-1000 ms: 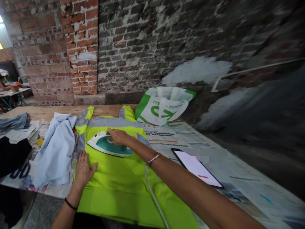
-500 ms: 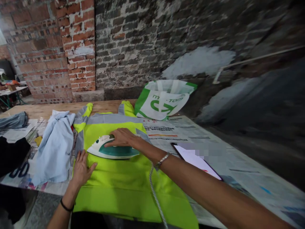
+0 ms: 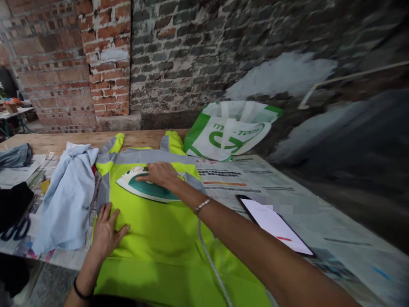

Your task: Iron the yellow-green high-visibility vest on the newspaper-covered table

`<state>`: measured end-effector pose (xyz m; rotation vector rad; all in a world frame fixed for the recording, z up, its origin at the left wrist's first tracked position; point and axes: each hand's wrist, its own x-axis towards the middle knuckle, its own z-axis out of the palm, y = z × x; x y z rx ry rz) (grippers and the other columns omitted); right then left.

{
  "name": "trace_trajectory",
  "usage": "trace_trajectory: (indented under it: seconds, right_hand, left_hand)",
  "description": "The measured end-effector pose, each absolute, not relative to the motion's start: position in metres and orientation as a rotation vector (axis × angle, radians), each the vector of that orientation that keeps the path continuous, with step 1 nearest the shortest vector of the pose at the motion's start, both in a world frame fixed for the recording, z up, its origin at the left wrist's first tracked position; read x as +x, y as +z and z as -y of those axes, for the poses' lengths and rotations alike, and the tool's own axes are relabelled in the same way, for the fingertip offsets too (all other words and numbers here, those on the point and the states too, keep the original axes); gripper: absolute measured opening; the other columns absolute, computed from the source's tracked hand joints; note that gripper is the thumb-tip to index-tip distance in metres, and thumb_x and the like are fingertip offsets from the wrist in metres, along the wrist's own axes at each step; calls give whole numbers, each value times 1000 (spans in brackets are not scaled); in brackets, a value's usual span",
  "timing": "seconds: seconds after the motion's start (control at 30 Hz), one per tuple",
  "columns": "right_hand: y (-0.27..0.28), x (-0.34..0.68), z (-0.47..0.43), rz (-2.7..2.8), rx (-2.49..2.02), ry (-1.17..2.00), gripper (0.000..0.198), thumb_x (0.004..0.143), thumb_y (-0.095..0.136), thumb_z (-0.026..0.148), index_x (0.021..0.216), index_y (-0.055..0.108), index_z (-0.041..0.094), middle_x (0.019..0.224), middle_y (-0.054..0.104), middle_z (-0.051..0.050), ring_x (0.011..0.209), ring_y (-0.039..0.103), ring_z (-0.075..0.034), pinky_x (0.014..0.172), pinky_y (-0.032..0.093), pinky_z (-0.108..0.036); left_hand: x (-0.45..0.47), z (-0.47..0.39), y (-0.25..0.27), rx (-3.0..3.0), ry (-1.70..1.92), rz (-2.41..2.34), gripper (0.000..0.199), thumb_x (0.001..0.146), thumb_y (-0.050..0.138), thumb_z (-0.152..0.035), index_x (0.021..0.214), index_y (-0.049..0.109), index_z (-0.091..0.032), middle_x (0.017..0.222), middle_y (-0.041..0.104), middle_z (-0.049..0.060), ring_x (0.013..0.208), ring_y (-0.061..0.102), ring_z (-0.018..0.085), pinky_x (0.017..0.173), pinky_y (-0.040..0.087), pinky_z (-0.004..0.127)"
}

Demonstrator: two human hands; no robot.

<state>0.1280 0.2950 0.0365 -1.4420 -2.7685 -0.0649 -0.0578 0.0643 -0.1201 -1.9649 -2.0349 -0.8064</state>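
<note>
A neon-yellow top with grey bands [image 3: 150,232] lies spread over the newspaper-covered table. On its upper part rests a white and green clothes iron [image 3: 148,190], tip pointing left, with my right hand [image 3: 162,174] wrapped around the handle. The iron's pale braided cord [image 3: 209,256] runs from behind my right forearm down across the fabric. My left hand [image 3: 107,232] lies flat with fingers spread on the left edge of the top, below the iron's tip, and holds nothing.
Left of the top lies a light blue garment [image 3: 68,196], with dark cloth [image 3: 14,204] beyond it. A tablet-like device [image 3: 277,226] with a lit screen lies to the right on newspaper [image 3: 345,230]. A white and green bag [image 3: 230,132] stands at the back near the brick wall [image 3: 179,55].
My right hand has slid the iron slightly up the top, away from me. My left hand stays on the left edge. The view has shifted a little.
</note>
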Motion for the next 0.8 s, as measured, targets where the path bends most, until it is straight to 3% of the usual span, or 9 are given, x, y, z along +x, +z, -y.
trace_trajectory:
  seconds: [0.37, 0.8]
  right_hand:
    - [36, 106, -368, 2556, -1650, 96, 81, 96, 51, 81, 126, 76, 10, 127, 73, -28, 120, 69, -36, 98, 51, -40]
    - [45, 188, -271, 2924, -1307, 92, 61, 87, 65, 79, 98, 80, 21, 104, 82, -17, 106, 76, -37, 82, 53, -38]
  left_hand:
    - [-54, -58, -104, -1954, -733, 2121, 55, 87, 78, -44, 136, 67, -20, 159, 55, 20, 149, 51, 41, 114, 54, 60]
    - [-61, -68, -101, -1943, -820, 2177, 54, 82, 83, -42, 130, 70, -21, 153, 60, 19, 146, 54, 41, 113, 53, 63]
